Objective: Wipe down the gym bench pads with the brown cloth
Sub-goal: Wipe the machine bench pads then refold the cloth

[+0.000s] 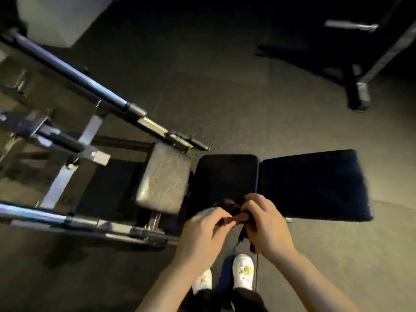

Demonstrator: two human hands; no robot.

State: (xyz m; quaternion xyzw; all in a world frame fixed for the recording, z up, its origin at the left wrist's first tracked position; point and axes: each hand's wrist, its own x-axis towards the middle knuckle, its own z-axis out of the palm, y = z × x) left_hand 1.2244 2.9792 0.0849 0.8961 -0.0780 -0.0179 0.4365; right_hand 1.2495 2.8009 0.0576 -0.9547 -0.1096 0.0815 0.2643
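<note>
The dark speckled rubber floor (225, 86) fills the view; across its nine o'clock side runs a steel machine frame of chrome tubes and square posts (74, 122), with a worn grey padded rectangle (163, 180) at its inner end; at one o'clock stands a second black frame with a capped foot (360, 95), blurred and dim. Near the centre lie the black vinyl gym bench pads, a wider one toward three o'clock (315, 185) and a squarer one (225, 176) just beside it, a thin seam between them; the grey pad sits just to the nine o'clock side of the squarer one. Over the squarer pad's near edge the left hand (204, 233) and right hand (267, 226) meet; both pinch the crumpled brown cloth (239, 218) between curled fingers and thumbs, a dark end dangling toward six o'clock. Below, at six o'clock, two white clogs with small charms (243, 271) stand on the floor.
</note>
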